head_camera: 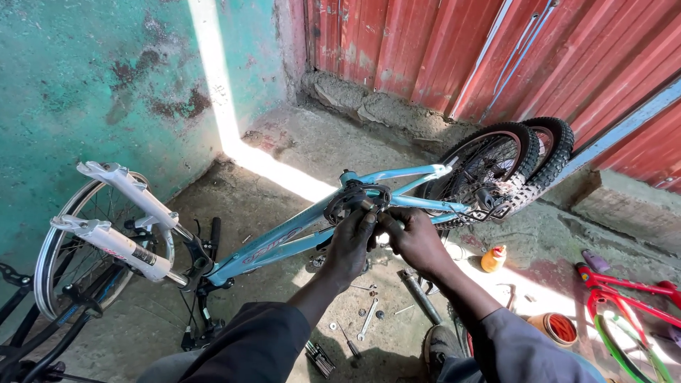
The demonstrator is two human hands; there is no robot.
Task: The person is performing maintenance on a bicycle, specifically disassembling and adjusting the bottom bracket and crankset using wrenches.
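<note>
— Bike [284,237]: where is it?
— Upside down on the concrete floor [284,142], light blue frame, white fork [117,220] toward the teal wall [85,78], rear wheel [489,167] by the red metal sheeting [440,50].
— And the hands?
— Both are at the chainring [356,201]. Left hand [350,245] curls around its lower edge; right hand [417,240] grips a small part beside it, fingers closed.
— Anything smaller?
— A spanner [367,319], screwdriver [347,342] and washers lie below on the floor.

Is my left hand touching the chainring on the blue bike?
Touching. The head view shows the left hand with its fingers pressed against the lower edge of the chainring on the upturned blue bike, no gap between them.
</note>
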